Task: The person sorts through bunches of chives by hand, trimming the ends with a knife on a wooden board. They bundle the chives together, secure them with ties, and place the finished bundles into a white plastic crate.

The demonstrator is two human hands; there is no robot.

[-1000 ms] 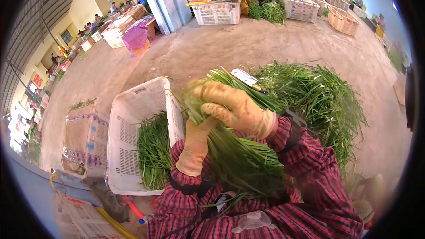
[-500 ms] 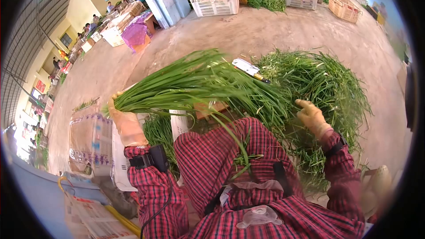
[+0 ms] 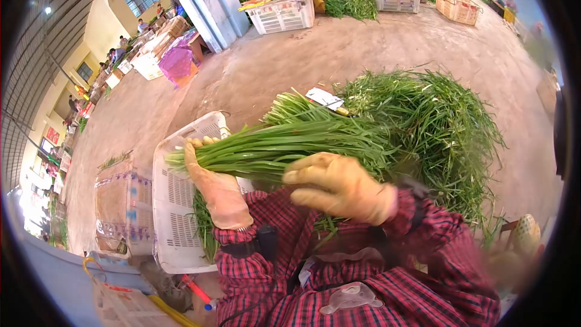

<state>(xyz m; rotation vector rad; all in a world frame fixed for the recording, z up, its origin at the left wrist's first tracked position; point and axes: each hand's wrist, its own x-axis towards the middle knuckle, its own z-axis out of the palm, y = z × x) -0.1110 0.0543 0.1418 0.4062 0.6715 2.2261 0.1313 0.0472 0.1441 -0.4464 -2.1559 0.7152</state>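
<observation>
My left hand (image 3: 213,181), in a pale rubber glove, is closed around the white stem ends of a bunch of garlic chives (image 3: 290,145). The long green leaves stretch rightward over my lap. My right hand (image 3: 342,188), also gloved, hovers in front of the leaves with its fingers extended and thumb apart, slightly blurred. Below my left hand stands a white plastic crate (image 3: 172,218) with more greens inside. Behind the held bunch lie further chives (image 3: 287,108) and a flat white object (image 3: 325,98) with a yellow and dark end.
A large heap of loose chive leaves (image 3: 430,121) covers the floor at right. A plastic-wrapped crate (image 3: 124,206) stands at left. Across the concrete floor (image 3: 266,66) are a white crate (image 3: 281,19), a tan crate (image 3: 458,6) and seated people.
My left hand has moved right and toward me with the bunch, uncovering the crate and the chives behind. My right hand has swung left from the heap to the leaves.
</observation>
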